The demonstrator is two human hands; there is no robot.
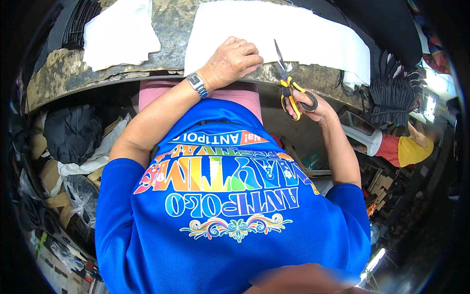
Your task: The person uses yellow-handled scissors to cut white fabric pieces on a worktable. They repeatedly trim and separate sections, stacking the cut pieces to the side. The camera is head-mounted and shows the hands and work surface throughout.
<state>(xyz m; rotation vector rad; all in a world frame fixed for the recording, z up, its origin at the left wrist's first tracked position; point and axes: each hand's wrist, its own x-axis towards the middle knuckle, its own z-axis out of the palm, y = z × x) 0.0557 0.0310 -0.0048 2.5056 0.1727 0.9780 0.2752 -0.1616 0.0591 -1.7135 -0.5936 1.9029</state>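
My right hand (318, 109) holds a pair of scissors (283, 73) with yellow and black handles, fingers through the loops. Its blades point away from me, over the front edge of a large white cloth (303, 36), and look close together. Over the same cloth's near edge, my left hand (232, 61) is closed with curled fingers, left of the blades. Whatever is in those fingers is hidden. A metal wristwatch (197, 85) is on my left wrist.
The worn wooden table (171, 29) carries another white cloth piece (120, 36) at left. Bundled black strips (391, 98) hang at the right end. Black bags (73, 132) and cardboard crowd the lower left. Another person in a yellow top (413, 149) is beside a white plastic stool (374, 142) at right.
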